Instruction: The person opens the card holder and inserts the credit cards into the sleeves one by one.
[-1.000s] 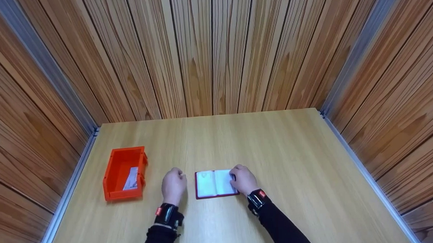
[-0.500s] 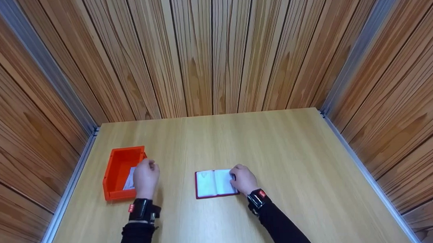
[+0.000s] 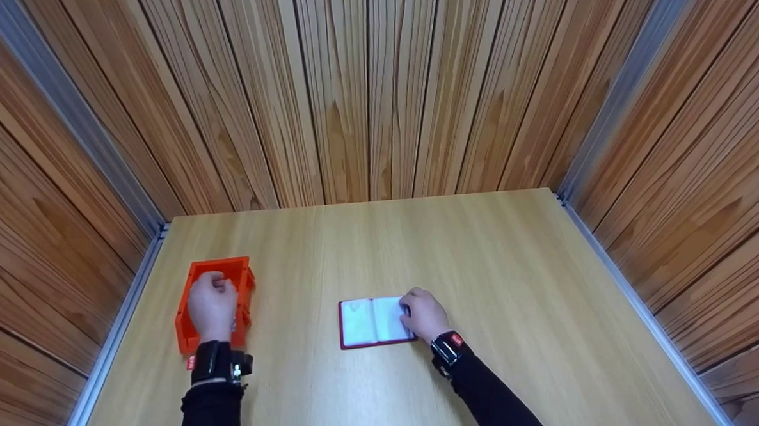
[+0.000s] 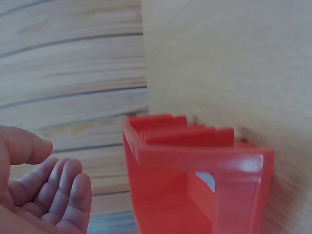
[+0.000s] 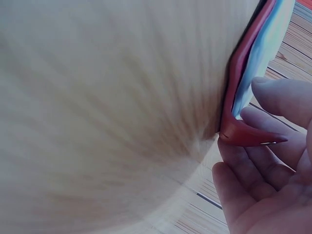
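Observation:
My left hand (image 3: 213,303) hovers over the orange plastic bin (image 3: 187,338) on the left side of the table. In the left wrist view, its fingers (image 4: 73,195) are loosely curled with nothing between them, apart from the bin's rim (image 4: 204,158). An open booklet (image 3: 357,323) with a red cover and whitish pages lies at the middle of the table. My right hand (image 3: 425,315) holds its right edge. In the right wrist view, the thumb (image 5: 282,97) is by the pages and the other fingers are around the bent-up red cover edge (image 5: 248,134).
A small part of a pale paper (image 4: 207,180) shows inside the bin in the left wrist view; my left hand mostly hides it from the head. Wood-panelled walls (image 3: 348,93) with metal corner strips (image 3: 623,81) enclose the table (image 3: 484,253) at the back and sides.
My left hand has moved left from beside the booklet to over the orange bin, covering most of the paper in it. My right hand has stayed at the booklet's right edge.

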Demonstrator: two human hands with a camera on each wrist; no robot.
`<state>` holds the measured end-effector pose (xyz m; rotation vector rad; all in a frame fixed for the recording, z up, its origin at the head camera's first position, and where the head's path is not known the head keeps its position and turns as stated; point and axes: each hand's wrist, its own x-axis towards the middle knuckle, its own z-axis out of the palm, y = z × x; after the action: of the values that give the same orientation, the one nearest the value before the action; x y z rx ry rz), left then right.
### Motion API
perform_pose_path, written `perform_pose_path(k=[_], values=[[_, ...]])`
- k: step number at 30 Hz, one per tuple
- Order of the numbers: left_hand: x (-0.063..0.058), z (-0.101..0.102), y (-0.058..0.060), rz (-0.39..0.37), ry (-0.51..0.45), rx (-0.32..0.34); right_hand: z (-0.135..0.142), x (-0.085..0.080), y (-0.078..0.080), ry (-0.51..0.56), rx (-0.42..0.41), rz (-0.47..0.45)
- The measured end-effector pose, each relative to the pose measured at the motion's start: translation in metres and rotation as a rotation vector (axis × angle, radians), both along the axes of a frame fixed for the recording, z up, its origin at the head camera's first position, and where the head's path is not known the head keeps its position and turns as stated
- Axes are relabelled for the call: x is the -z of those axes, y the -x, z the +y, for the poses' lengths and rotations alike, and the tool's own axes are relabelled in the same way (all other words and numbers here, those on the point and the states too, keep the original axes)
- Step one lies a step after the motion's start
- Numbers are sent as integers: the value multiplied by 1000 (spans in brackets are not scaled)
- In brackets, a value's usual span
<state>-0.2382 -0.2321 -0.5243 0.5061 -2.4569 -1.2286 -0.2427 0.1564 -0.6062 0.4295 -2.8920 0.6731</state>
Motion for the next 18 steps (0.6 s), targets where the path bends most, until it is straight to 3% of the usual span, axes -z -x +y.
perform_pose_path(k=[5,11,18], values=[[4,-15,4,-113,12,-9,0,0,0,1,2,2],[15,-23,6,-182,85,4,0,3,1,-6,4,26],[29,-31,8,-261,53,32,-1,3,1,2,2,-3]])
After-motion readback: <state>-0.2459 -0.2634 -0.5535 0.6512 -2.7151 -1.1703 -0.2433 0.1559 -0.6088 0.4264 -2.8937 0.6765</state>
